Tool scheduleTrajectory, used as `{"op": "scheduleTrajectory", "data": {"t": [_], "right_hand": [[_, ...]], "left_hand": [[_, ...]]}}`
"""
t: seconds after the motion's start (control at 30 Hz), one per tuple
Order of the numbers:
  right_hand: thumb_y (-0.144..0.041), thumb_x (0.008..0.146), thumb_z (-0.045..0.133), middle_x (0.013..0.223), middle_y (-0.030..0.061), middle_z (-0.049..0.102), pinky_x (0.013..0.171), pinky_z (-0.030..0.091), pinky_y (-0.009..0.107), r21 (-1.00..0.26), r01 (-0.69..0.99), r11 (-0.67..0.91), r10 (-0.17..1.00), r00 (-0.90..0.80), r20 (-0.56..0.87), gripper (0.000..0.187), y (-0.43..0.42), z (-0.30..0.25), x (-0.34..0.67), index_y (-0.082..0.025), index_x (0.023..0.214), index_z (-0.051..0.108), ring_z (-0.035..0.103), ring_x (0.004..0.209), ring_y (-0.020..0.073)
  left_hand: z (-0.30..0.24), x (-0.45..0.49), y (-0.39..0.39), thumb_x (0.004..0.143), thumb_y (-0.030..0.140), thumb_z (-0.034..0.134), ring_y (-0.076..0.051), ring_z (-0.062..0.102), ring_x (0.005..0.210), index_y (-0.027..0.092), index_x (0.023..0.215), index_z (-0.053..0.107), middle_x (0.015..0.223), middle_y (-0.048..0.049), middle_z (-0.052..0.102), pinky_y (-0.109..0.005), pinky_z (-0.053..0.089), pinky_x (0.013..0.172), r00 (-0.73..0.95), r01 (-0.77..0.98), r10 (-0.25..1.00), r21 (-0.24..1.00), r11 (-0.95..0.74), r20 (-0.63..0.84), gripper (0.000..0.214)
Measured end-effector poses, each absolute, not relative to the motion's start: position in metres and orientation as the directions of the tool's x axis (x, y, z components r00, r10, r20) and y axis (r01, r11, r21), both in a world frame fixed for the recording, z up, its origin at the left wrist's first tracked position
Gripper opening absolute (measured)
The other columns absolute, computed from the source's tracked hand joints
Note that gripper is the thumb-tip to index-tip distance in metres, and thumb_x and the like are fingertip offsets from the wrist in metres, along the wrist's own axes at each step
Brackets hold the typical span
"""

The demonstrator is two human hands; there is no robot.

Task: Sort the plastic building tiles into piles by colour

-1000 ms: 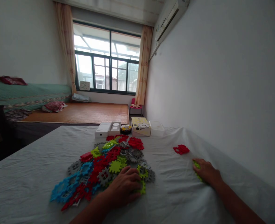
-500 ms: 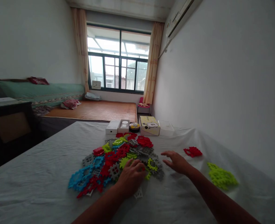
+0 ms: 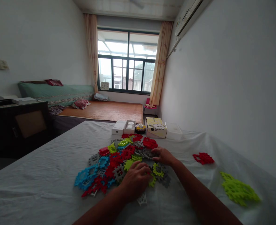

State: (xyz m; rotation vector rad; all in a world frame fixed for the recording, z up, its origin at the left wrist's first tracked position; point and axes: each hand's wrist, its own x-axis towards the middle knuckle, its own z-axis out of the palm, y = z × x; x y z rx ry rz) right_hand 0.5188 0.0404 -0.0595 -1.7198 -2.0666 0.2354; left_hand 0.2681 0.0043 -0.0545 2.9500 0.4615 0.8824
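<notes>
A heap of flat plastic interlocking building pieces in red, blue, grey and yellow-green lies on the cloth-covered table. My left hand rests over the near right part of the heap, fingers curled down. A speck of red shows beside its fingertips, but what they hold is hidden. At the heap's right side, my right hand reaches in with thumb and forefinger apart, touching or just above the grey pieces. A yellow-green ring-shaped piece lies between the hands. One white piece sits below my left hand.
On the right lie a red group of pieces and a yellow-green group. Along the table's far edge stand a white box, an open box, a round tin, a yellow carton and a clear container.
My right hand has moved left from beside the heap onto its grey pieces. My left hand stays over the heap, fingers curled. The camera has turned slightly left.
</notes>
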Motion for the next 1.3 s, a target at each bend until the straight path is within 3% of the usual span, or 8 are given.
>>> {"op": "scheduleTrajectory", "data": {"t": [0.2, 0.37, 0.57, 0.67, 0.83, 0.97, 1.17, 1.3], "right_hand": [[-0.034, 0.078, 0.062, 0.102, 0.0056, 0.064, 0.09, 0.045, 0.032, -0.436, 0.844, 0.313, 0.883, -0.088, 0.462, 0.017, 0.035, -0.065, 0.518, -0.026, 0.09, 0.072, 0.059, 0.099, 0.0201], [-0.043, 0.082, 0.049, 0.082, 0.0067, 0.07, 0.068, 0.052, 0.031, -0.73, 0.68, -0.066, 0.792, 0.481, 0.377, 0.034, 0.038, -0.07, 0.579, -0.018, 0.096, 0.068, 0.067, 0.07, 0.0196], [-0.038, 0.076, 0.052, 0.091, 0.0126, 0.069, 0.069, 0.052, 0.035, -0.735, 0.64, -0.223, 0.722, 0.615, 0.317, 0.039, 0.03, -0.083, 0.628, -0.014, 0.104, 0.063, 0.067, 0.071, 0.0227], [-0.038, 0.074, 0.057, 0.111, 0.0137, 0.063, 0.083, 0.049, 0.037, -0.697, 0.699, -0.157, 0.782, 0.52, 0.345, 0.042, 0.032, -0.081, 0.614, -0.017, 0.11, 0.062, 0.064, 0.09, 0.0241], [-0.043, 0.061, 0.074, 0.094, 0.0039, 0.068, 0.075, 0.05, 0.028, -0.681, 0.73, 0.06, 0.994, 0.019, 0.108, 0.047, 0.026, -0.066, 0.579, -0.023, 0.103, 0.068, 0.062, 0.082, 0.0188], [-0.046, 0.055, 0.08, 0.114, 0.0033, 0.06, 0.08, 0.049, 0.026, -0.722, 0.662, 0.204, 0.938, -0.342, -0.049, 0.065, 0.013, -0.051, 0.573, -0.028, 0.115, 0.063, 0.058, 0.096, 0.0191], [-0.041, 0.054, 0.082, 0.084, 0.0004, 0.063, 0.067, 0.046, 0.022, -0.749, 0.642, 0.166, 0.937, -0.339, -0.083, 0.041, 0.01, -0.047, 0.578, -0.02, 0.087, 0.07, 0.057, 0.076, 0.0146], [-0.041, 0.055, 0.081, 0.064, -0.0033, 0.059, 0.053, 0.044, 0.02, -0.901, 0.433, -0.003, 0.978, -0.187, -0.094, 0.036, 0.01, -0.059, 0.59, -0.017, 0.076, 0.066, 0.054, 0.058, 0.0101]], "left_hand": [[-0.057, 0.269, 0.006, 0.085, 0.02, 0.057, -0.016, 0.054, 0.107, 0.027, 0.091, 0.065, 0.101, 0.0033, 0.067, -0.037, 0.029, 0.106, 0.787, 0.262, 0.3, 0.149, -0.954, 0.539, 0.012], [-0.058, 0.269, 0.006, 0.083, 0.016, 0.059, -0.015, 0.053, 0.108, 0.028, 0.092, 0.064, 0.103, 0.0042, 0.066, -0.037, 0.028, 0.107, 0.762, 0.24, 0.289, 0.162, -0.957, 0.579, 0.016], [-0.06, 0.269, 0.008, 0.082, 0.015, 0.059, -0.015, 0.054, 0.107, 0.027, 0.09, 0.064, 0.1, 0.0043, 0.067, -0.036, 0.028, 0.107, 0.76, 0.244, 0.291, 0.16, -0.957, 0.581, 0.015], [-0.06, 0.269, 0.009, 0.083, 0.016, 0.058, -0.015, 0.055, 0.105, 0.027, 0.09, 0.064, 0.099, 0.0046, 0.067, -0.036, 0.03, 0.105, 0.76, 0.255, 0.299, 0.16, -0.954, 0.576, 0.015], [-0.053, 0.266, 0.011, 0.087, 0.02, 0.055, -0.016, 0.056, 0.103, 0.028, 0.094, 0.066, 0.098, 0.0032, 0.068, -0.036, 0.033, 0.103, 0.752, 0.263, 0.316, 0.176, -0.948, 0.578, 0.015], [-0.049, 0.265, 0.012, 0.087, 0.019, 0.054, -0.017, 0.057, 0.102, 0.027, 0.094, 0.067, 0.096, 0.0017, 0.069, -0.036, 0.036, 0.102, 0.756, 0.269, 0.315, 0.166, -0.949, 0.574, 0.017], [-0.053, 0.266, 0.012, 0.087, 0.021, 0.055, -0.017, 0.057, 0.103, 0.028, 0.094, 0.067, 0.096, 0.0007, 0.069, -0.037, 0.035, 0.102, 0.765, 0.246, 0.298, 0.169, -0.955, 0.571, 0.016], [-0.053, 0.266, 0.013, 0.087, 0.021, 0.056, -0.016, 0.057, 0.102, 0.028, 0.095, 0.067, 0.095, 0.0022, 0.069, -0.037, 0.034, 0.103, 0.757, 0.246, 0.309, 0.188, -0.951, 0.576, 0.015]]}}
